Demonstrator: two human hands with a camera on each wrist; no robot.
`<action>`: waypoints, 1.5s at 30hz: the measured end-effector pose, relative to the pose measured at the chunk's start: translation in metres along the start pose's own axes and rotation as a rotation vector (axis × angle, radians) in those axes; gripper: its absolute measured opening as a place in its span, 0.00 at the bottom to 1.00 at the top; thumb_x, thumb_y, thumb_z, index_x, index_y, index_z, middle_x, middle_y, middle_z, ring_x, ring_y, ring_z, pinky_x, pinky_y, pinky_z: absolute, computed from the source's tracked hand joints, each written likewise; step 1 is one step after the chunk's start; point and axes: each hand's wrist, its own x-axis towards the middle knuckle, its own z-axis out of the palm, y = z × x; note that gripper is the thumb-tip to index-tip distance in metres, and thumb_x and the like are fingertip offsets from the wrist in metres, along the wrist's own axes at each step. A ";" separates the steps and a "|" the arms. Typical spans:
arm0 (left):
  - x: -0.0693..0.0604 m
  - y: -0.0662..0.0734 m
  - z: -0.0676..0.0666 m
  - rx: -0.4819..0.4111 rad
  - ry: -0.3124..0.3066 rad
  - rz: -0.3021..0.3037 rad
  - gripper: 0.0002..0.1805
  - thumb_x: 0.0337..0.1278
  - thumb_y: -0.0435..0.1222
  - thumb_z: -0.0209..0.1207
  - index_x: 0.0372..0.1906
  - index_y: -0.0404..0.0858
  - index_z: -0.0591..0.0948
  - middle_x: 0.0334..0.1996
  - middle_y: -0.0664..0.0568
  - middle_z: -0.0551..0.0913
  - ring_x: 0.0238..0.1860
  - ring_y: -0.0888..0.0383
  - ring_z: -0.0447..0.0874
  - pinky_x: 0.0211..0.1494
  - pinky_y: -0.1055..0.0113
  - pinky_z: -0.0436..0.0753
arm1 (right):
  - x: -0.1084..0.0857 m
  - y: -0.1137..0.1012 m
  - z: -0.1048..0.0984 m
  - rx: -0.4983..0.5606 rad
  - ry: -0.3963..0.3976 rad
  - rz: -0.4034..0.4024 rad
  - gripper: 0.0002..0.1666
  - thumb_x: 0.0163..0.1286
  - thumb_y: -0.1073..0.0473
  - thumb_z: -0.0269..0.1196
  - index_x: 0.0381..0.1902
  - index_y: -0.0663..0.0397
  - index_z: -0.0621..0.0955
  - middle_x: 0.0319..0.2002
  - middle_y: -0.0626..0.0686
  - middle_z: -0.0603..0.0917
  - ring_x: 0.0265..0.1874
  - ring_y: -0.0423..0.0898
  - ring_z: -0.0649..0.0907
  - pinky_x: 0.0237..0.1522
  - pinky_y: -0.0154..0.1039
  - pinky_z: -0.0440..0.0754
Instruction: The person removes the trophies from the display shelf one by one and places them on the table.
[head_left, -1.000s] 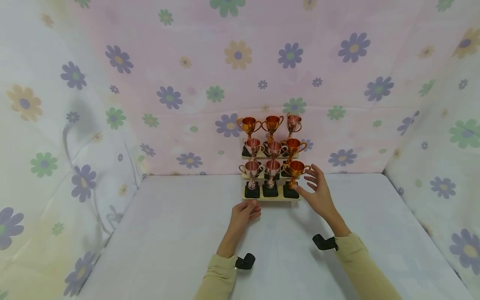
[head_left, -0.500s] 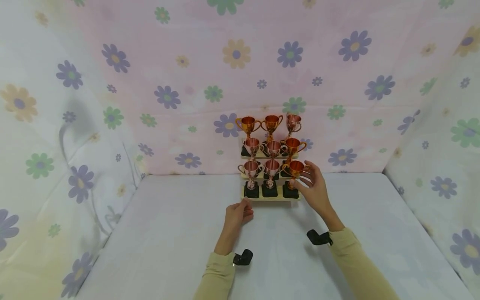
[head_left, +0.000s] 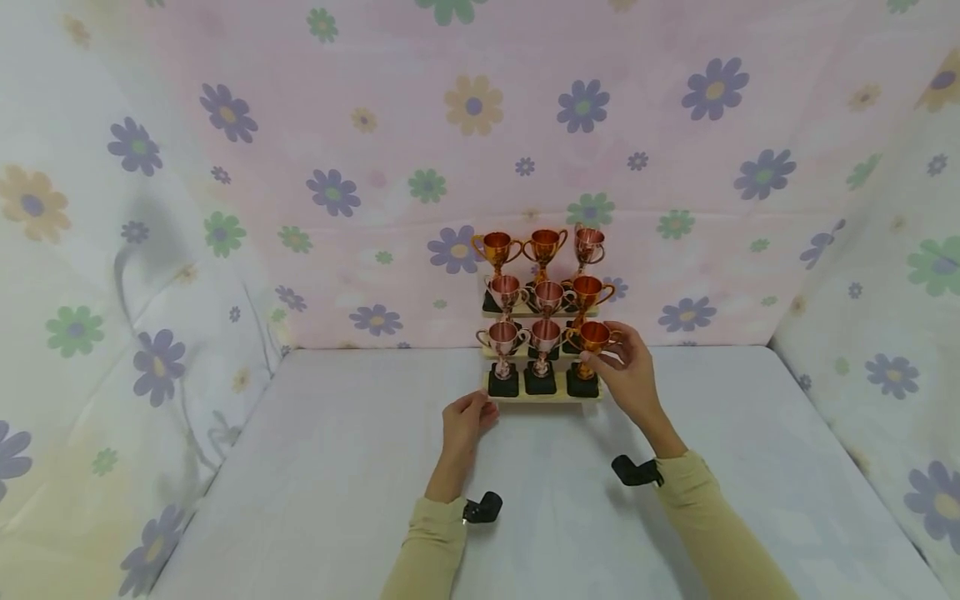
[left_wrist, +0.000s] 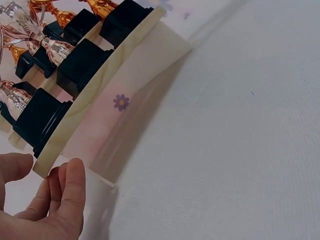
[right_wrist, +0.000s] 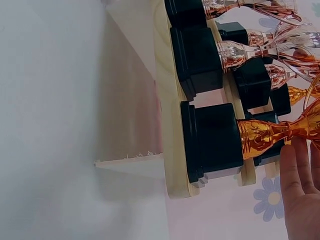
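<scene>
1. The front-right gold trophy stands upright at the right end of the lowest shelf, its black base resting on the pale wood.
2. The right hand holds that trophy. Its grip is clamped around the part just under the bowl, thumb toward the front and fingers by the right handle; the right wrist view shows the fingertips against the gold finish there.
3. The left hand pinches the front left corner of the lowest shelf. Its grip is closed on the board, with the thumb at the upper edge and the fingers curled underneath.
4. Beside the gold trophy on the same board stand a front-centre rose trophy and a front-left rose trophy.
5. The middle shelf carries two rose trophies at left and centre, and one gold trophy at right.
6. On the top shelf, two gold trophies stand at left and centre; a rose trophy at right has one handle turned toward the front.
7. The shelves stand near the back of a white surface, before a flower-print cloth.
8. Both arms wear light sleeves.
</scene>
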 end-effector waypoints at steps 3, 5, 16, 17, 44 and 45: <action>0.003 -0.002 0.000 -0.022 0.015 0.012 0.18 0.73 0.31 0.57 0.56 0.19 0.77 0.38 0.44 0.84 0.35 0.61 0.85 0.48 0.66 0.90 | -0.002 -0.009 0.000 -0.008 -0.007 0.001 0.36 0.67 0.71 0.68 0.69 0.70 0.67 0.58 0.67 0.74 0.45 0.34 0.80 0.51 0.21 0.81; 0.004 -0.004 -0.001 -0.041 0.016 0.014 0.19 0.73 0.31 0.57 0.58 0.19 0.77 0.43 0.41 0.83 0.37 0.60 0.85 0.50 0.65 0.89 | -0.004 -0.018 0.001 -0.009 -0.016 -0.010 0.35 0.66 0.72 0.68 0.68 0.73 0.66 0.57 0.69 0.74 0.44 0.34 0.80 0.50 0.21 0.82; 0.009 -0.008 -0.005 -0.159 -0.008 -0.053 0.21 0.72 0.28 0.57 0.63 0.20 0.73 0.57 0.33 0.78 0.45 0.57 0.85 0.55 0.65 0.88 | 0.001 -0.001 -0.004 -0.001 -0.028 -0.016 0.29 0.68 0.68 0.68 0.65 0.66 0.72 0.59 0.65 0.77 0.47 0.37 0.81 0.52 0.21 0.81; 0.010 -0.007 -0.005 -0.158 -0.006 -0.059 0.21 0.72 0.28 0.57 0.63 0.20 0.73 0.57 0.33 0.78 0.45 0.57 0.85 0.55 0.65 0.88 | 0.001 -0.001 -0.005 0.002 -0.031 -0.025 0.29 0.68 0.68 0.68 0.65 0.66 0.72 0.59 0.65 0.77 0.48 0.37 0.81 0.52 0.21 0.81; 0.010 -0.007 -0.002 -0.100 0.016 -0.027 0.18 0.71 0.26 0.57 0.60 0.20 0.77 0.51 0.35 0.82 0.39 0.58 0.87 0.50 0.67 0.89 | -0.002 0.009 -0.079 -0.007 0.129 -0.193 0.29 0.62 0.82 0.65 0.62 0.74 0.73 0.52 0.41 0.80 0.47 0.37 0.83 0.51 0.22 0.83; 0.010 -0.007 -0.002 -0.098 0.017 -0.027 0.18 0.71 0.26 0.58 0.60 0.20 0.77 0.51 0.35 0.82 0.40 0.58 0.87 0.50 0.67 0.89 | 0.000 0.013 -0.082 -0.005 0.126 -0.192 0.29 0.62 0.82 0.65 0.62 0.74 0.73 0.52 0.40 0.80 0.47 0.36 0.83 0.51 0.22 0.83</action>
